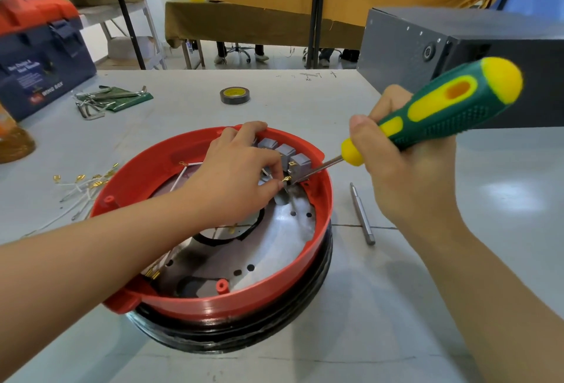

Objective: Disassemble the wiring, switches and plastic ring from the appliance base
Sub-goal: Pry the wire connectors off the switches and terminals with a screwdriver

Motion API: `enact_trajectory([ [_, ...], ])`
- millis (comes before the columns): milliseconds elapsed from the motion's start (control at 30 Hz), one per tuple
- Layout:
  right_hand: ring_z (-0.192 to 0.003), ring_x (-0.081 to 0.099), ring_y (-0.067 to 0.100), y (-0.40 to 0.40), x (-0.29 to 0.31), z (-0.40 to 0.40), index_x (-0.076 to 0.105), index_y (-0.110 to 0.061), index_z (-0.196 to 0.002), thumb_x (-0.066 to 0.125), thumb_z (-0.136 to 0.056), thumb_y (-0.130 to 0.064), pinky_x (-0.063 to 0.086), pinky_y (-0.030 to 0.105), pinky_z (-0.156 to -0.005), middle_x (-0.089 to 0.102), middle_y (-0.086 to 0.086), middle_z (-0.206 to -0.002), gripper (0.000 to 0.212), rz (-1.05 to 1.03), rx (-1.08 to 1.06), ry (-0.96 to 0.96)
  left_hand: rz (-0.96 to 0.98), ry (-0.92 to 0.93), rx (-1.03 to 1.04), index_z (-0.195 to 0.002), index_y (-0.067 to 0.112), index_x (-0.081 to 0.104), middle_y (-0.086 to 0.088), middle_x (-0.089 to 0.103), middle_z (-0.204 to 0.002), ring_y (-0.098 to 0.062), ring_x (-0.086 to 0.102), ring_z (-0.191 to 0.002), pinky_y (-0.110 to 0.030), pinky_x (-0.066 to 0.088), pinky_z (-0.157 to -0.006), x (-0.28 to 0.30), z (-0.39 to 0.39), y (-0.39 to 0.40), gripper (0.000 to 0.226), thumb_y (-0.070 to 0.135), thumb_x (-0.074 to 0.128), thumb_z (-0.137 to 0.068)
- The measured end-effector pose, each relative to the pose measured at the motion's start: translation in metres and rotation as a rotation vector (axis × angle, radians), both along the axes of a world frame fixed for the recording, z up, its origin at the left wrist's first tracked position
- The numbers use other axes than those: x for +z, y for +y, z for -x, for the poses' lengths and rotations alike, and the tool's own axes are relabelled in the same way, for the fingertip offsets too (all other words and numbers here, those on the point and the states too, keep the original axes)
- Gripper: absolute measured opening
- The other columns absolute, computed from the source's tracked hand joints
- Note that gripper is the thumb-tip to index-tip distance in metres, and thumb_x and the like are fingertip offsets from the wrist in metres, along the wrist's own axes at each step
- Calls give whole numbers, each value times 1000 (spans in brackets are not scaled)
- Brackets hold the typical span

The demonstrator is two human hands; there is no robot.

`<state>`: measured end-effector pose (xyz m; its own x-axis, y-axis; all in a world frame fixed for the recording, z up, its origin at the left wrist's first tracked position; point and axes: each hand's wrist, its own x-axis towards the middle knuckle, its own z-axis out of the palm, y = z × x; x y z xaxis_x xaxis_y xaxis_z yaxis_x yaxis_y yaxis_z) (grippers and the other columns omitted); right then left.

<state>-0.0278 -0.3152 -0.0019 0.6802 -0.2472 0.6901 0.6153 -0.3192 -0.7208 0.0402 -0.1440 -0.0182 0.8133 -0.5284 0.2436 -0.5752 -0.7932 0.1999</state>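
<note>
At bench centre, red appliance base (210,300). Left hand (235,169) pinching a brass terminal (286,179) steady beside the grey switches (287,153) at far rim; right hand (396,169) clamped on screwdriver (442,108), tip levering there. Freed wires (82,187) left.

The round red plastic ring (317,218) is glossy and smooth, catching light along its near wall. It sits on a black base band (244,334) with a shiny, slightly uneven surface. Inside lies a polished metal plate (280,242), mirror-bright and pierced with small holes. At the far side stand grey matt plastic switches (285,152) with brass-coloured metal tabs. The green and yellow screwdriver (451,108) on the right has a rubbery, textured handle and a bright steel shaft. A loose steel bit (362,214) looks satin. The grey table top (427,306) is smooth with a dull sheen.
</note>
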Motion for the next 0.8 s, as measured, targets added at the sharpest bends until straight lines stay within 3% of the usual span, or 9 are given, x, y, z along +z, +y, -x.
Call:
enact_trajectory([
  [133,-51,48,2,-7,2,1,42,-17,-61,55,-85,-4,37,9,-57,44,-14,-51,30,32,-4,-37,7,4,-6,-93,30,66,-1,22,-153,-24,25,-132,-36,21,-105,1,0,0,9,35,59,-88],
  [233,-54,50,15,-7,2,3,44,-9,-62,56,-84,-5,40,14,-58,48,4,-56,26,73,-8,-39,7,7,-7,-92,31,65,-1,22,-153,-25,26,-132,-37,21,-105,0,1,0,8,34,59,-88],
  [300,-54,47,13,-6,2,4,46,-9,-63,56,-84,-4,38,12,-57,48,10,-57,24,116,-3,-49,4,6,-8,-91,31,65,-1,22,-153,-25,25,-132,-37,21,-105,1,1,0,8,34,59,-87],
  [533,-56,50,20,-2,1,3,42,-17,-63,57,-85,-8,40,14,-58,46,0,-57,28,142,25,-47,0,2,-10,-89,32,63,-2,22,-153,-25,26,-132,-37,22,-105,0,1,0,4,34,59,-87],
  [700,-53,45,9,-3,0,3,41,-19,-63,56,-85,-7,37,13,-59,43,-3,-56,29,106,7,-50,10,1,-11,-92,31,65,-1,23,-153,-24,25,-131,-36,21,-105,0,1,0,7,33,60,-87],
  [800,-53,46,12,-3,1,1,41,-18,-61,56,-84,-10,39,16,-57,43,-10,-54,29,64,-11,-17,9,0,-10,-92,31,65,0,22,-153,-24,25,-131,-36,21,-104,0,1,0,9,34,59,-87],
])
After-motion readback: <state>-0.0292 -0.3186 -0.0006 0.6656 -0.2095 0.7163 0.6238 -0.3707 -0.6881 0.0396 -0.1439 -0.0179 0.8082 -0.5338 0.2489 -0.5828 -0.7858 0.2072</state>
